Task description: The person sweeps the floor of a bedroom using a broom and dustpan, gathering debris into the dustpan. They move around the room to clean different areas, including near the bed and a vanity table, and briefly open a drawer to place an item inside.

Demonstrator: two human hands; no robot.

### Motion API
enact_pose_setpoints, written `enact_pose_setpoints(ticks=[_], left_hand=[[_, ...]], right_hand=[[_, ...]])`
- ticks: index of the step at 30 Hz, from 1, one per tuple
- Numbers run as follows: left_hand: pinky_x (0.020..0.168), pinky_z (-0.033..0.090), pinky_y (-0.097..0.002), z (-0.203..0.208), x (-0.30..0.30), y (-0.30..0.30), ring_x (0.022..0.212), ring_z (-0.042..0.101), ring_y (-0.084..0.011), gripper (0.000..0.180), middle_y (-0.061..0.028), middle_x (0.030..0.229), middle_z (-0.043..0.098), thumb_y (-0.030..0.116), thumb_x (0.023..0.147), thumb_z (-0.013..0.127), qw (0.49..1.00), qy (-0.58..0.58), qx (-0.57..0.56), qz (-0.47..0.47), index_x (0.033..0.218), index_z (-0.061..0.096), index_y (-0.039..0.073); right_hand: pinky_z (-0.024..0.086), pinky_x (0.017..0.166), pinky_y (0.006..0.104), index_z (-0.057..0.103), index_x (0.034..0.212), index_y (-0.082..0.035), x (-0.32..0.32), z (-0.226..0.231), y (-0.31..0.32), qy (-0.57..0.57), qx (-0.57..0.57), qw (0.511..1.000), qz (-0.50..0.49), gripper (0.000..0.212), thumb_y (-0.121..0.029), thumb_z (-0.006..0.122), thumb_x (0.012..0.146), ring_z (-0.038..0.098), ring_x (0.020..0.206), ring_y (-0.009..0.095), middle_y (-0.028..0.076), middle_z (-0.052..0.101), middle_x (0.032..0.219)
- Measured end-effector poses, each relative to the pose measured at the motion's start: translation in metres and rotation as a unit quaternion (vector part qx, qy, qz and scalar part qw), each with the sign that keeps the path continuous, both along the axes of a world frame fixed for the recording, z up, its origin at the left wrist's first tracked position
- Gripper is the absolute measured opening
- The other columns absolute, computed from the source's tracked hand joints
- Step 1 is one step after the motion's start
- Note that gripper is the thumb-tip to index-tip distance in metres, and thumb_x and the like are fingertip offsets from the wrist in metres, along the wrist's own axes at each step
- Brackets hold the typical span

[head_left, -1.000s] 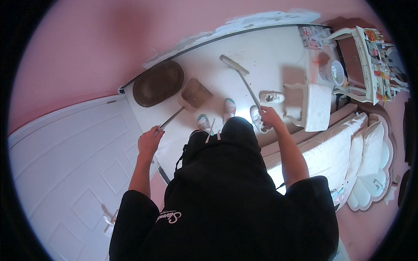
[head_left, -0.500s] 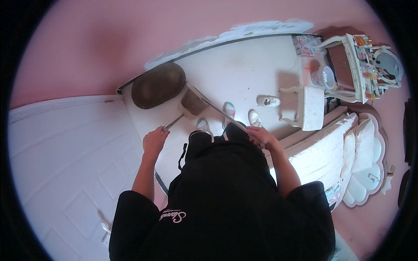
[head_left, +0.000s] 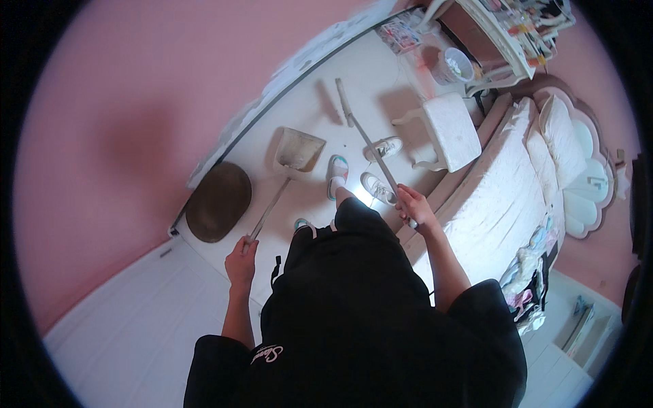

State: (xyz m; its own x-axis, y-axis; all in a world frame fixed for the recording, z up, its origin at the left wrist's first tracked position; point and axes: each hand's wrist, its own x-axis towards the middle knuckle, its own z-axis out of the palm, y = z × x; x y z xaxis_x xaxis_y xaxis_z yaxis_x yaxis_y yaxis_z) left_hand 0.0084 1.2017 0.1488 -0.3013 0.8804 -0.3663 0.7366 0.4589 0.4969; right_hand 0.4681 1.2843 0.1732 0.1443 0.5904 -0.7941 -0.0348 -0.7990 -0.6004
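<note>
Standing on a white floor point(head_left: 320, 129) by pink walls, left hand point(head_left: 241, 257) grips the dustpan point(head_left: 296, 151) handle, right hand point(head_left: 415, 207) the broom point(head_left: 364, 136); its head looks blurred.

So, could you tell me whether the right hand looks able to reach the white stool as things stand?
Probably not: the right hand is shut on the broom handle, and the stool stands well beyond it across open floor.
</note>
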Motion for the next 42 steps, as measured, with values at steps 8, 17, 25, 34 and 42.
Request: enact_pose_setpoints(ticks=[8, 17, 25, 34, 42], left_hand=[[0.071, 0.051, -0.0435, 0.023, 0.073, 0.189, 0.084, 0.066, -0.0367, 0.040, -0.0167, 0.090, 0.069, 0.042, 0.087, 0.065, 0.980, 0.066, 0.024, -0.189, 0.114, 0.066, 0.013], [0.063, 0.051, -0.0439, 0.013, 0.041, 0.303, 0.073, 0.066, -0.0359, 0.045, -0.0157, 0.080, 0.069, 0.047, 0.085, 0.066, 0.921, 0.179, 0.030, -0.344, 0.113, 0.068, 0.012], [0.071, 0.052, -0.0417, 0.001, -0.066, 0.335, 0.083, 0.067, -0.0345, 0.042, -0.0153, 0.095, 0.069, 0.040, 0.084, 0.069, 0.894, 0.131, 0.034, -0.427, 0.112, 0.068, 0.009], [0.077, 0.050, -0.0470, 0.006, -0.110, 0.360, 0.089, 0.065, -0.0386, 0.044, -0.0147, 0.096, 0.070, 0.042, 0.086, 0.066, 0.869, 0.095, -0.103, -0.475, 0.121, 0.065, 0.015], [0.078, 0.049, -0.0503, -0.009, -0.066, 0.378, 0.087, 0.064, -0.0419, 0.046, -0.0230, 0.091, 0.068, 0.043, 0.087, 0.064, 0.821, 0.091, -0.041, -0.563, 0.120, 0.065, 0.011]], right_hand=[[0.043, 0.043, 0.0278, 0.051, 0.137, -0.009, 0.105, -0.084, 0.106, -0.135, 0.019, 0.986, 0.092, 0.047, -0.034, 0.053, 0.097, 0.054, 0.050, 0.011, 0.005, 0.058, 0.069], [0.055, 0.063, 0.0426, 0.066, 0.098, -0.001, 0.075, -0.118, 0.135, -0.244, -0.035, 0.940, 0.237, 0.029, -0.017, 0.044, 0.089, 0.068, 0.065, 0.031, 0.020, 0.068, 0.082], [0.051, 0.085, 0.0490, 0.067, 0.113, -0.010, -0.025, -0.081, 0.046, -0.251, -0.124, 0.939, 0.201, 0.034, -0.019, 0.044, 0.089, 0.065, 0.094, 0.038, 0.025, 0.066, 0.100], [0.056, 0.073, 0.0423, 0.061, 0.128, -0.014, -0.139, -0.036, -0.035, -0.220, -0.225, 0.946, 0.074, 0.038, -0.024, 0.049, 0.093, 0.068, 0.077, 0.033, 0.019, 0.069, 0.089], [0.052, 0.048, 0.0370, 0.059, 0.127, -0.008, -0.205, -0.021, -0.053, -0.150, -0.198, 0.961, -0.119, 0.039, -0.026, 0.046, 0.095, 0.060, 0.055, 0.021, 0.013, 0.061, 0.070]])
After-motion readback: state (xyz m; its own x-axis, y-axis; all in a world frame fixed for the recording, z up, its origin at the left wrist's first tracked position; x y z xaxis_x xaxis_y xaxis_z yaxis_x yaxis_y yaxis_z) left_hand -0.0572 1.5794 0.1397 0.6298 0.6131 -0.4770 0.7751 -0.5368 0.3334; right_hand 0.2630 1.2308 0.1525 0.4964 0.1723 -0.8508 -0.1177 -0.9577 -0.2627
